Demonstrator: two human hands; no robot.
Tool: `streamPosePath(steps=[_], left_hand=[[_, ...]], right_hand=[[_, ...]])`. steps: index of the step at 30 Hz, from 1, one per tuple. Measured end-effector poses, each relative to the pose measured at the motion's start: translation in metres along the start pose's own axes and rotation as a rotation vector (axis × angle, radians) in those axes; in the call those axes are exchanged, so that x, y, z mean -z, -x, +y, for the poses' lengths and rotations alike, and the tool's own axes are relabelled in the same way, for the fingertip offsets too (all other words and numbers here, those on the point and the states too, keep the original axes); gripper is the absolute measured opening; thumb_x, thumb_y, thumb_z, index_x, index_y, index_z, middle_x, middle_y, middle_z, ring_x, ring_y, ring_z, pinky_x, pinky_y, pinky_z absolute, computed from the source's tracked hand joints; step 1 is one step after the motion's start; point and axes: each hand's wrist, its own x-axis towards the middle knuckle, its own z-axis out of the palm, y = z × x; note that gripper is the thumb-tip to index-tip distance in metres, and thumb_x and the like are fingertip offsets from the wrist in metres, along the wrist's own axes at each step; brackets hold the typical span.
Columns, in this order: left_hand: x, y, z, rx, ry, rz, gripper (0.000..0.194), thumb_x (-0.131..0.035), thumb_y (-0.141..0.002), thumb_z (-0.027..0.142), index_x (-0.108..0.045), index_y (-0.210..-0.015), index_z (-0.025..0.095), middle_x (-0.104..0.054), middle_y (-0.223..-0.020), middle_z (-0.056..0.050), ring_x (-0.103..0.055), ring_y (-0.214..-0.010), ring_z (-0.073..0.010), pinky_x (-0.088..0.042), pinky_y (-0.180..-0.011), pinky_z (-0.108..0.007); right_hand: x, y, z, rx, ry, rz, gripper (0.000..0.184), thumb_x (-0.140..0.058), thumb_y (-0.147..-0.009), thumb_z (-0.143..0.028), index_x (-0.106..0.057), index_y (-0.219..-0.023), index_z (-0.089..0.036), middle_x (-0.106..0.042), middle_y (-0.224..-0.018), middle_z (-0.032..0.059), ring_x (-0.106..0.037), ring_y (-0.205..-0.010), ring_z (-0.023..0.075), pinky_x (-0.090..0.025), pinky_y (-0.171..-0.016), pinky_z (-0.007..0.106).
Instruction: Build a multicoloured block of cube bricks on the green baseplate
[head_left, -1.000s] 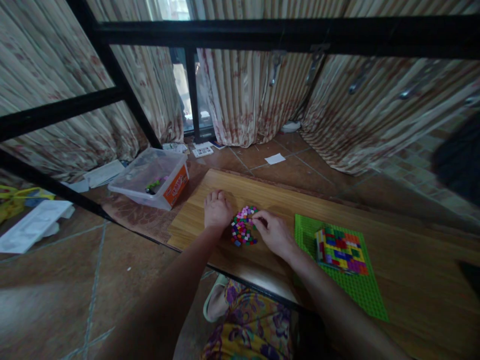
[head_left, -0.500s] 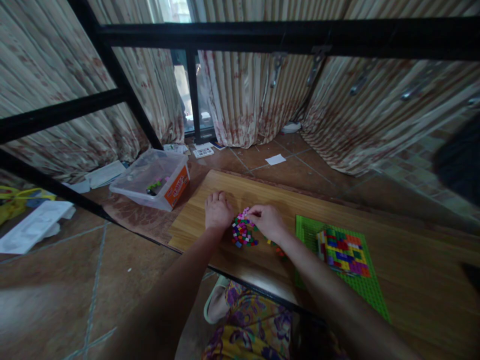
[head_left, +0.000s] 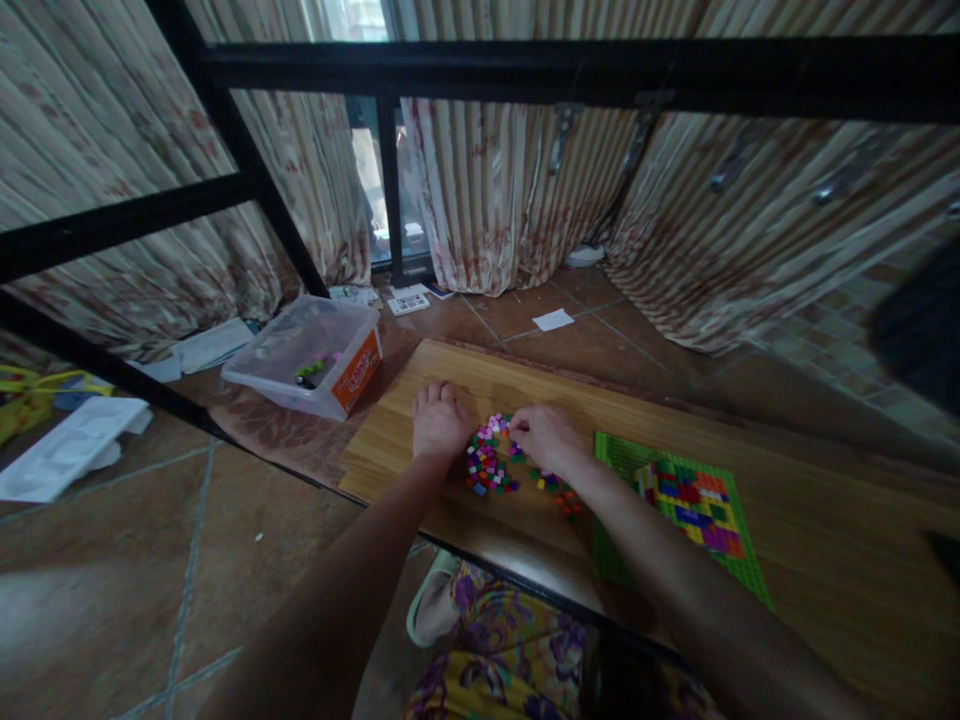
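So I was standing there watching, and from the head camera's angle the left hand [head_left: 440, 422] was palm-down on the wooden table [head_left: 394, 430], fingers stretched out and only slightly spread, with nothing I could see in its grip. It sat just beside a loose pile of tiny toy bricks [head_left: 487, 462], mostly pink, red, green and purple.

The right hand [head_left: 551, 438] was on the other side of that pile, thumb and index finger pinched close together at its edge. Couldn't make out whether a brick was between the fingertips, too small to say. Near its wrist lay a few orange bricks [head_left: 568, 503] plus some yellow and dark ones.

Further right was a green baseplate [head_left: 619, 455] with a chunky multicoloured brick block [head_left: 694, 505] sitting on it, the right forearm crossing over part of the plate. Off past the table's left end stood a clear plastic bin [head_left: 322, 397] with an orange label [head_left: 358, 372], a few green bits inside.
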Motion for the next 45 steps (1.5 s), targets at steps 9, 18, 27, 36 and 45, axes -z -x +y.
streamPosePath(steps=[9,18,27,36,45], left_hand=[[-0.002,0.000,-0.001,-0.005,0.005,0.022,0.037,-0.042,-0.085,0.022,-0.058,-0.118,0.013,-0.060,-0.120,-0.014,-0.052,-0.112,-0.0304,-0.039,-0.098,-0.043],[0.000,0.000,0.000,-0.015,0.020,0.015,0.036,-0.041,-0.086,0.021,-0.059,-0.115,0.013,-0.059,-0.121,-0.015,-0.051,-0.113,-0.0302,-0.039,-0.098,-0.044],[0.001,-0.001,0.000,-0.021,-0.015,0.015,0.035,-0.042,-0.086,0.023,-0.059,-0.115,0.012,-0.060,-0.120,-0.015,-0.051,-0.111,-0.0315,-0.039,-0.096,-0.044],[0.001,-0.002,-0.001,-0.034,-0.020,0.027,0.034,-0.042,-0.086,0.021,-0.059,-0.113,0.012,-0.061,-0.117,-0.016,-0.052,-0.110,-0.0314,-0.040,-0.094,-0.045],[0.001,-0.001,0.000,-0.035,-0.020,0.029,0.035,-0.041,-0.086,0.021,-0.059,-0.114,0.011,-0.061,-0.116,-0.016,-0.052,-0.109,-0.0311,-0.040,-0.094,-0.044]], right_hand=[[-0.004,0.002,-0.010,0.085,0.150,-0.054,0.016,-0.059,-0.084,-0.021,-0.075,-0.081,-0.020,-0.075,-0.082,0.0073,-0.067,-0.079,0.0187,-0.044,-0.070,0.026],[0.014,0.022,-0.017,0.063,0.063,0.044,0.019,-0.055,-0.088,-0.023,-0.073,-0.085,-0.018,-0.073,-0.089,0.0084,-0.065,-0.082,0.0187,-0.044,-0.073,0.027],[0.021,0.115,0.041,-0.031,-0.228,0.202,0.019,-0.053,-0.088,-0.028,-0.071,-0.085,-0.021,-0.071,-0.087,0.0031,-0.065,-0.078,0.0177,-0.045,-0.072,0.029],[-0.007,0.123,0.047,-0.062,-0.186,0.186,0.017,-0.054,-0.088,-0.025,-0.070,-0.086,-0.021,-0.071,-0.092,0.0053,-0.066,-0.085,0.0206,-0.046,-0.078,0.032],[-0.016,0.126,0.057,-0.103,-0.322,0.297,0.014,-0.059,-0.081,-0.025,-0.069,-0.089,-0.020,-0.071,-0.091,0.0059,-0.066,-0.078,0.0191,-0.051,-0.075,0.032]])
